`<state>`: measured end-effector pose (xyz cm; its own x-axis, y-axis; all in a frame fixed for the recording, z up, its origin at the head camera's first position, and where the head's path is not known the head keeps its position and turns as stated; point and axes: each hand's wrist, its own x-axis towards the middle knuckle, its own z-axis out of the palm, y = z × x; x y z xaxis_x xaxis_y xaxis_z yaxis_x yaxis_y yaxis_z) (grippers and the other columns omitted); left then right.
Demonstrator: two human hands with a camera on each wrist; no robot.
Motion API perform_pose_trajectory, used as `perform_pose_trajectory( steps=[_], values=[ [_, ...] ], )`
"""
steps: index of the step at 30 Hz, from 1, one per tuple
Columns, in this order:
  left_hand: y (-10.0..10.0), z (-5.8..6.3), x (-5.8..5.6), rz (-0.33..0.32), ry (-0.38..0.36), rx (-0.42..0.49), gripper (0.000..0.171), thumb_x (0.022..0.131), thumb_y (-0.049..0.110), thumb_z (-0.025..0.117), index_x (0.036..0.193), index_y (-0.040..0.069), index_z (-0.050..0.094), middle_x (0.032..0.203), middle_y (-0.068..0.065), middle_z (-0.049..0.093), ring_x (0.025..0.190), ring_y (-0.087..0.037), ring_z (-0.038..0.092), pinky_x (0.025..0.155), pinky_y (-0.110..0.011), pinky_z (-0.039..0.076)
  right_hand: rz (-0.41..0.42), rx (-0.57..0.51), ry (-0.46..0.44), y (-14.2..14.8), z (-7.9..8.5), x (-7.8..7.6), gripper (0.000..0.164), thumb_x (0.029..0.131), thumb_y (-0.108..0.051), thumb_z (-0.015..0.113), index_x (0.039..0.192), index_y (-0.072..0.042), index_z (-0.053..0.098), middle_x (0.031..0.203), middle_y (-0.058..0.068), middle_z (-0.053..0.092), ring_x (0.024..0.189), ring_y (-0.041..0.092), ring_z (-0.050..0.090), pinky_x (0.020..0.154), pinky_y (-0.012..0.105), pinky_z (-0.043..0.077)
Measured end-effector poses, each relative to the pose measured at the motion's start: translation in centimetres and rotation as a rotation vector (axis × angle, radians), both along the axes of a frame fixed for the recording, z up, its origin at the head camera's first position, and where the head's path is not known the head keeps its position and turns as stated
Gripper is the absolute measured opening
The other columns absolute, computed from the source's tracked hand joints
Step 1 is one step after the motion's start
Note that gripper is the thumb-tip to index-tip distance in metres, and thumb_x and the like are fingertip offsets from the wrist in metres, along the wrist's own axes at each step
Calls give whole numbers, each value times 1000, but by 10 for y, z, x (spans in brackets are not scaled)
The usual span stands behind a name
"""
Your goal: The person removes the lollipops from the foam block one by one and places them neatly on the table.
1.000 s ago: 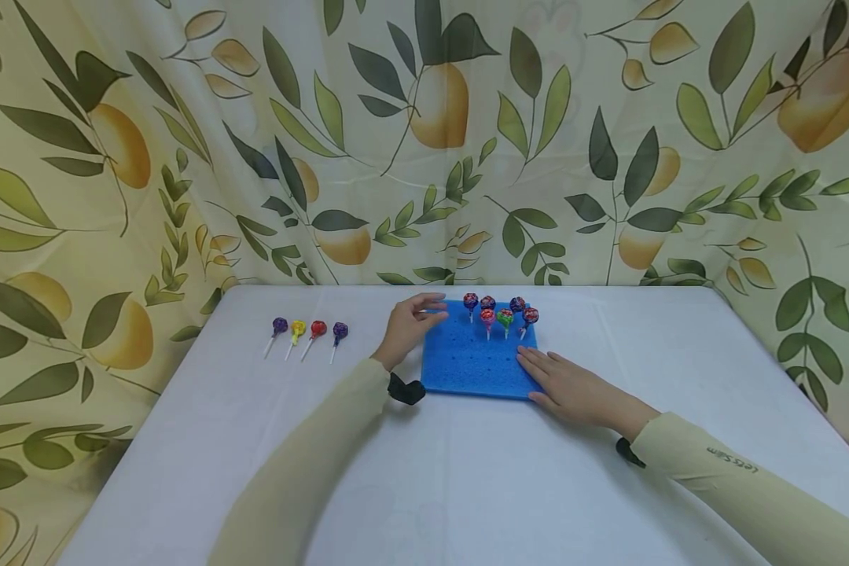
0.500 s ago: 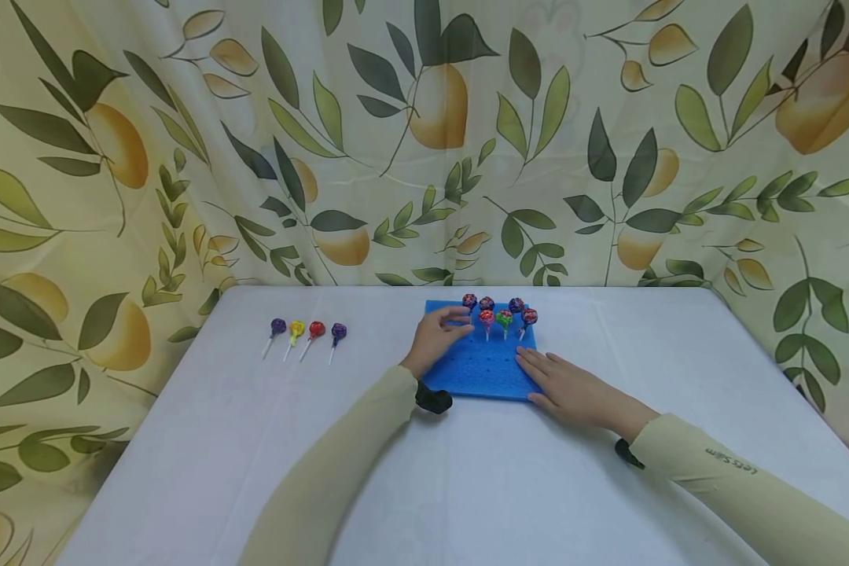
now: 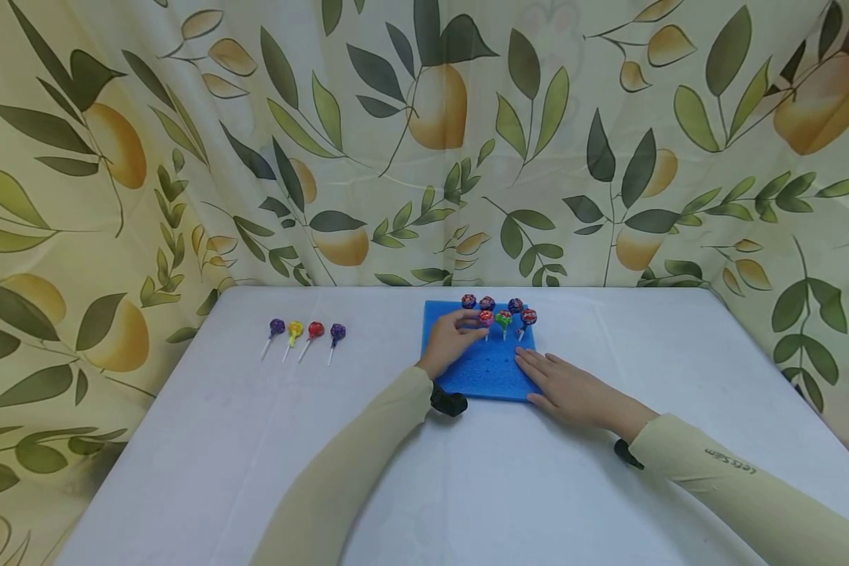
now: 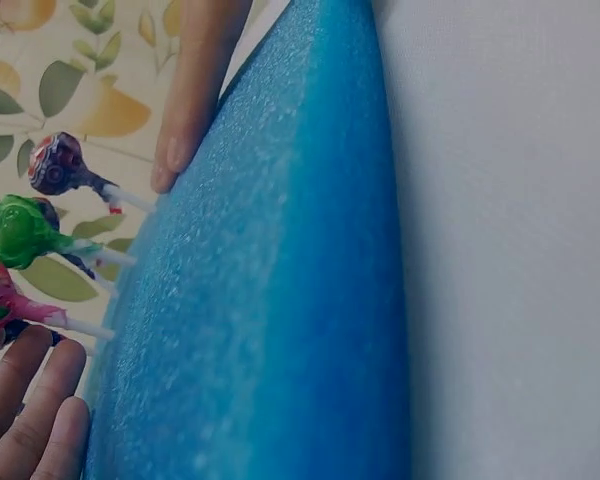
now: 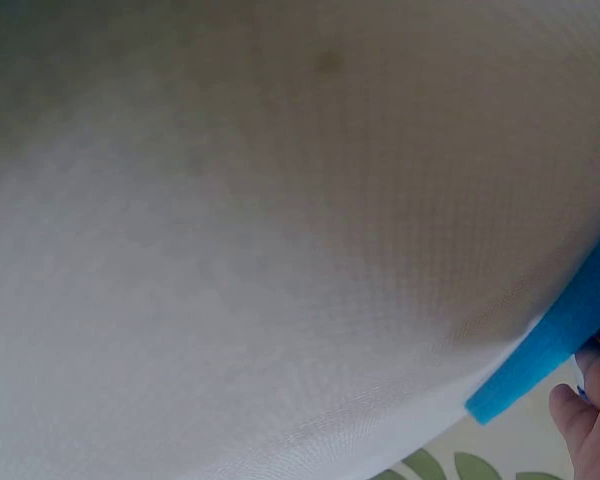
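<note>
My left hand (image 3: 453, 342) reaches over the blue foam board (image 3: 484, 377) and pinches the head of a pink-wrapped lollipop (image 3: 486, 318) between thumb and fingers. In the left wrist view, the white stick of that pink lollipop (image 4: 42, 314) goes down to the foam. Beside it stand a green lollipop (image 3: 504, 319) and a dark red-and-blue lollipop (image 3: 529, 317), which leans. Behind them is a back row of three dark patterned lollipops (image 3: 515, 305). My right hand (image 3: 573, 387) lies flat with straight fingers on the board's right edge.
Several lollipops lie on the white tablecloth (image 3: 368, 440) to the left: a purple one (image 3: 277, 327), a yellow one (image 3: 295, 329), a red one (image 3: 315, 329) and another purple one (image 3: 337, 332). A leaf-and-fruit patterned curtain (image 3: 410, 196) hangs behind the table.
My left hand has moved right across the board from its left edge, and its fingers have come onto the pink lollipop. The right hand has stayed in place.
</note>
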<state>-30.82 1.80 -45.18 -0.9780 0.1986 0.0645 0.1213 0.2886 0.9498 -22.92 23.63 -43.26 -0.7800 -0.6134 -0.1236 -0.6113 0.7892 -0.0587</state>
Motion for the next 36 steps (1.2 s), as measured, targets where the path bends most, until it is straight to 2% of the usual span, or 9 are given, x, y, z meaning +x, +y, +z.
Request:
perform_pose_trajectory(
  steps=[10,17,22,28,36],
  values=[
    [5,-2,-3,-1,29,-9,38,86,15,68,122,8,59,110,-11,69,97,-19,68,85,-27,55,4,2,7,0,2,0,65,97,-39,45,146,1,28,154,17,26,141,36,27,112,52,28],
    [10,-4,-1,8,81,-26,27,86,10,67,113,8,63,105,-10,71,93,-16,67,81,-23,55,3,-8,4,-1,3,0,65,97,-39,46,145,1,29,153,17,27,141,36,28,112,52,29],
    [11,-4,-1,2,117,-28,24,87,9,66,110,6,64,105,-10,70,94,-15,67,82,-21,54,3,-10,3,-1,3,0,65,97,-39,46,145,1,28,154,17,27,141,36,28,112,52,29],
    [11,-5,1,5,125,-21,24,87,9,65,111,5,64,105,-10,70,96,-16,66,84,-22,54,-1,2,-7,-2,3,0,66,97,-41,46,146,0,27,154,18,26,141,36,26,112,53,28],
    [11,0,3,19,148,-9,25,87,10,66,112,6,64,105,-9,70,99,-16,66,88,-23,52,-5,-2,-15,-1,2,1,66,97,-40,46,146,1,28,154,18,26,141,37,27,112,53,28]
  ],
)
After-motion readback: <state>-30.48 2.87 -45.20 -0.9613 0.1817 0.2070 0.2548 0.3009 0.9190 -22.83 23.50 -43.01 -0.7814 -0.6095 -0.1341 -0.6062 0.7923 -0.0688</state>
